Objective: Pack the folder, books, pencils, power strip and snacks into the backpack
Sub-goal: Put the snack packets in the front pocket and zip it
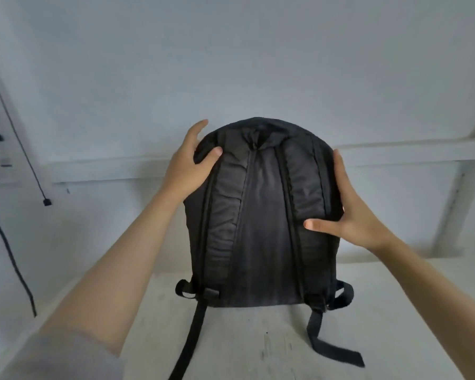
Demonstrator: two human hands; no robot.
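Standing upright on the white table [244, 341], the black backpack [263, 215] shows its back panel & padded shoulder straps [225, 204] to the camera, webbing tails [332, 349] trailing toward us. Left hand [188, 165] clasps the top-left corner, thumb on the panel w/ fingers round the side; right hand [351, 215] clamps the right edge, thumb across the strap, fingers hidden behind. Pale wall [231, 64] at the back, black cable [17, 138] hanging far left.

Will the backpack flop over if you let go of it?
It'd probably sag or tip: the backpack is soft, wrinkled cloth, and the left hand and right hand hold it upright. It looks full, so maybe heavy. Its straps would likely dangle.
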